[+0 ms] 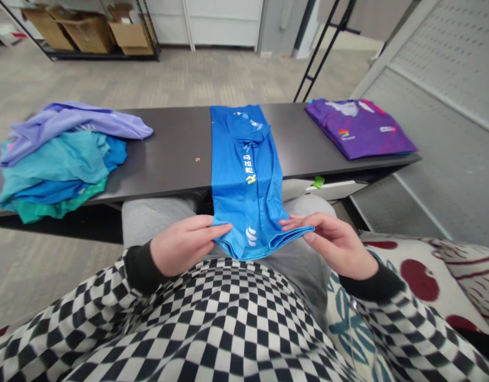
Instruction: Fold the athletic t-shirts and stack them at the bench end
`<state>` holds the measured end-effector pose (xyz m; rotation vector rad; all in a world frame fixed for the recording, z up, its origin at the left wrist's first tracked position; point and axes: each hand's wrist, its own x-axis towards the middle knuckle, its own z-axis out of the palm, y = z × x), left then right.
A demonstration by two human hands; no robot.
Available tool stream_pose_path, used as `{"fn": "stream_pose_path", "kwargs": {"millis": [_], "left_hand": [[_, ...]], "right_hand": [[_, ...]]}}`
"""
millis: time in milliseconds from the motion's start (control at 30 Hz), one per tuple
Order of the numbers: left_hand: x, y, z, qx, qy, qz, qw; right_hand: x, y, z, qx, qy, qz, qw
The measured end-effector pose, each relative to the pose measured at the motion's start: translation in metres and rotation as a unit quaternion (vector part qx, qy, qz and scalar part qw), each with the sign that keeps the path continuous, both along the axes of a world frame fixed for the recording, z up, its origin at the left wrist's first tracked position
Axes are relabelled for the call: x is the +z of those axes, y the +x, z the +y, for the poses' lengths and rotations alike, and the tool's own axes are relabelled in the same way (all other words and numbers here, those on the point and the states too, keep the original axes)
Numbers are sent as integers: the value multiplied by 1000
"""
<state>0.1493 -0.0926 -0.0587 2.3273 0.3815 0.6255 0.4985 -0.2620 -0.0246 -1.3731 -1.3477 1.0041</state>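
Observation:
A blue T-shirt (232, 180) with white and yellow print lies folded into a long narrow strip. Its far part rests on the dark table (168, 159), and its near end hangs past the front edge over my lap. My left hand (186, 241) grips the left corner of that end, index finger on top and thumb hidden. At the right corner, my right hand (334, 241) pinches the hem between thumb and fingers, and the cloth there is lifted a little.
A loose pile of purple, teal, blue and green shirts (61, 159) lies on the table's left end. To the right sits a folded purple shirt stack (359, 127). Cardboard boxes (89, 32) stand on a rack beyond. A grey perforated panel (447, 69) borders the right side.

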Motion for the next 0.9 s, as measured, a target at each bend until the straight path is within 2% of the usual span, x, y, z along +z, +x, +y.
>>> {"fn": "stream_pose_path", "kwargs": {"millis": [100,133,200,267,333,400,467,533,600,667,700,800,900], "left_hand": [[4,10,13,23,114,-32,993],[8,13,17,33,127,-44,990],[19,20,23,45,106,-75,991],[33,27,33,41,36,-115,992],[46,33,47,20,-65,-143,987],[54,42,67,-9,-177,-151,972],[57,53,90,-7,-289,-165,943],[56,69,116,25,-398,-202,894],[55,89,144,55,-504,-237,828],[53,111,176,58,-581,-247,774],[52,121,194,57,-602,-247,757],[45,149,249,63,-629,-246,735],[32,170,304,86,-632,-218,739]], "right_hand": [[-6,7,9,-12,-15,15,1000],[-9,10,13,-17,-17,20,1000],[-13,18,25,-29,-21,33,999],[-10,25,40,-38,-17,57,997],[0,30,58,-44,-9,96,994],[14,35,80,-53,-7,156,986],[27,41,105,-63,-21,227,972],[37,49,136,-70,-43,283,955],[42,59,172,-79,-62,308,946],[43,70,214,-87,-75,311,943],[42,75,237,-87,-82,314,942],[37,91,308,-78,-132,333,930],[25,106,376,-90,-193,334,918]]}}
